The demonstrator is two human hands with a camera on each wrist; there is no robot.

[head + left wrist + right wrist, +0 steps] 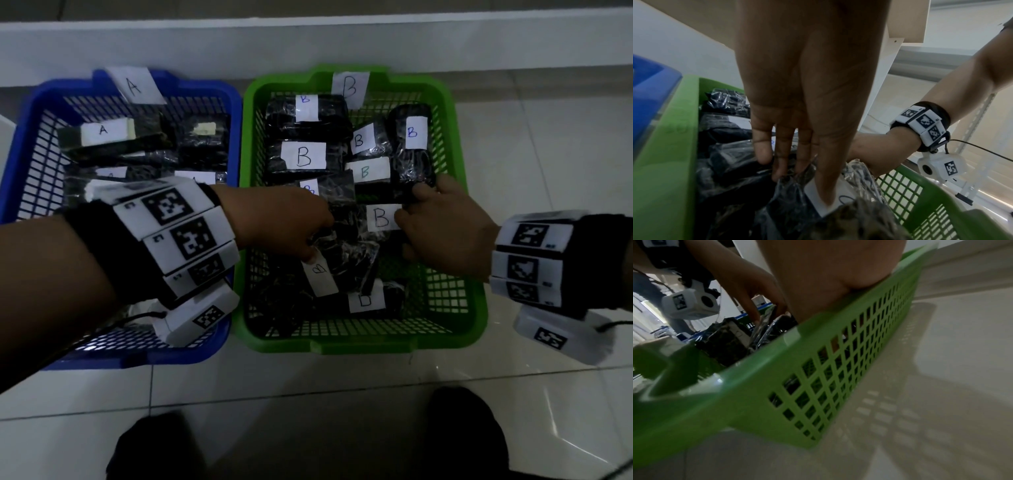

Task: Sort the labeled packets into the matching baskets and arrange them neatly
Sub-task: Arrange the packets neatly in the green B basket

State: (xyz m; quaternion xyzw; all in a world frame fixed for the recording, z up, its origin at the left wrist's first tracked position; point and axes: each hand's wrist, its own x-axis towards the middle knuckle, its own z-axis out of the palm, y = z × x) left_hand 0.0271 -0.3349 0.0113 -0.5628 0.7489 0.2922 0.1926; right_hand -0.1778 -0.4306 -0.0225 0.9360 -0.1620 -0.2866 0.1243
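The green basket, tagged B, holds several black packets with white B labels. The blue basket, tagged A, holds several A-labelled packets. My left hand reaches across into the green basket and pinches a tilted B packet. In the left wrist view the thumb presses its white label. My right hand is inside the green basket too, fingers curled round the edge of another B packet. Its fingertips are hidden in the right wrist view.
Both baskets stand side by side on a pale tiled floor against a white ledge. The green basket's right wall is under my right wrist. The person's dark shoes stand at the near edge.
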